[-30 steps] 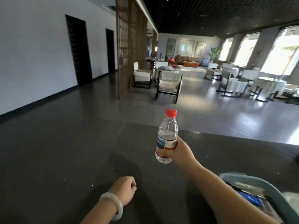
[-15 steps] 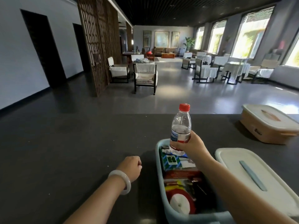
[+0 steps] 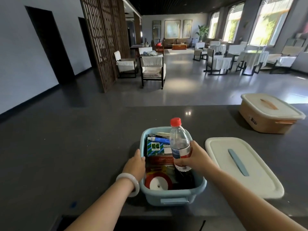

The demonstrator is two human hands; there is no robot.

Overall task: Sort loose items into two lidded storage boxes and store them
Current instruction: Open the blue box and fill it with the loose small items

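One bottle (image 3: 180, 144) in play, held by the right hand (image 3: 195, 158). Fingers wrap the lower body at the label, closed firmly on it; thumb side faces the camera. Red cap up, base down, long axis near upright with a slight lean to the left. Clear, water level hard to read.

Bottle hangs over the right half of the blue box (image 3: 173, 195), base just above the contents, not yet resting on anything as far as can be told. Directly under the base: a dark gap between a red tape roll (image 3: 158, 183) and the right wall. Further back in the box: a green-and-white packet (image 3: 154, 147), a blue tube (image 3: 159, 139), a red carton (image 3: 164, 160).

Left hand (image 3: 135, 165) lies flat against the outside of the left wall, fingers on the rim, steadying rather than gripping; nothing enclosed in it. White bangle on that wrist.

Key relation: the free slot lies straight below the grip, and the bottle looks taller than the wall. Judgement: upright it would foul the lid, so it likely needs tipping to lie along the box's long axis. Right hand alone is placed to do that.

White lid (image 3: 241, 165) lies flat just right of the box, apart from it. Tan box (image 3: 266, 114), lid on, sits well back on the right of the counter (image 3: 66, 147).
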